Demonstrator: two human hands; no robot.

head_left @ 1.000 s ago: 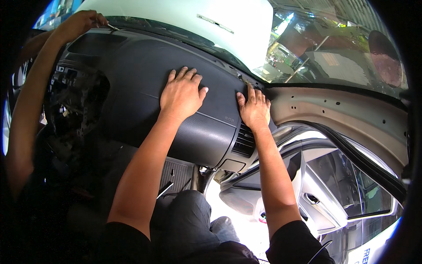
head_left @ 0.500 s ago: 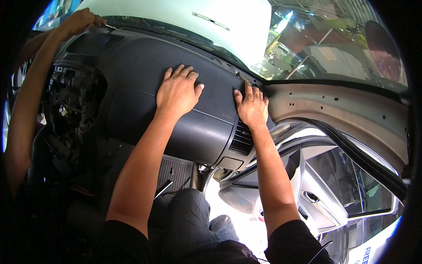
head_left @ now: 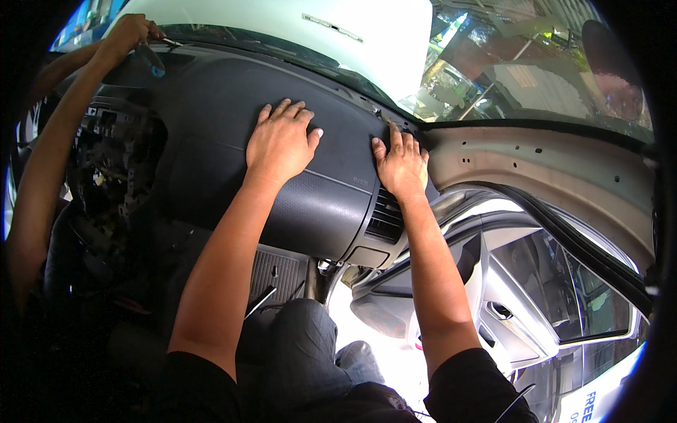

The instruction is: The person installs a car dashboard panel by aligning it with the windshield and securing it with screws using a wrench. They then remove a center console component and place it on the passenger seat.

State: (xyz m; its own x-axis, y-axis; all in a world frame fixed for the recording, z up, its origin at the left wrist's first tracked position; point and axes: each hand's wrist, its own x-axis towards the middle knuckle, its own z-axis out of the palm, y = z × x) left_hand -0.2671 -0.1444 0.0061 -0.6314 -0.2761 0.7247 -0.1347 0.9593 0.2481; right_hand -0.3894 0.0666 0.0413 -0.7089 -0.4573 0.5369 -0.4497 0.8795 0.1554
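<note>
Since the earlier frames, the whole view slides slightly left, and a slim tool [head_left: 152, 62] with a blue end now shows below the co-worker's hand [head_left: 132, 29] at the far left corner of the windshield; the person's own hands keep their places. Dashboard [head_left: 211, 116] lies straight ahead, below the windshield, running from the dark left side to the door-frame pillar [head_left: 557, 158] on the right. Colour dark grey to black, matt on top, glossier where light catches the rounded front; a thin seam [head_left: 338, 181] crosses it lengthwise. Far left, a large opening [head_left: 125, 166] bares brackets and wiring, details too dark to tell. Right end: slatted air vent [head_left: 384, 217], with a small square panel [head_left: 369, 257] beneath. Left hand [head_left: 281, 143] rests on the top, palm down, its grip open and fingers slightly spread. Right hand [head_left: 402, 166] lies just above the vent, grip likewise open, fingers toward the windshield's lower corner. Below, a ribbed mat [head_left: 281, 271] beside the person's knee; at right, a grey door [head_left: 518, 321] stands open.
</note>
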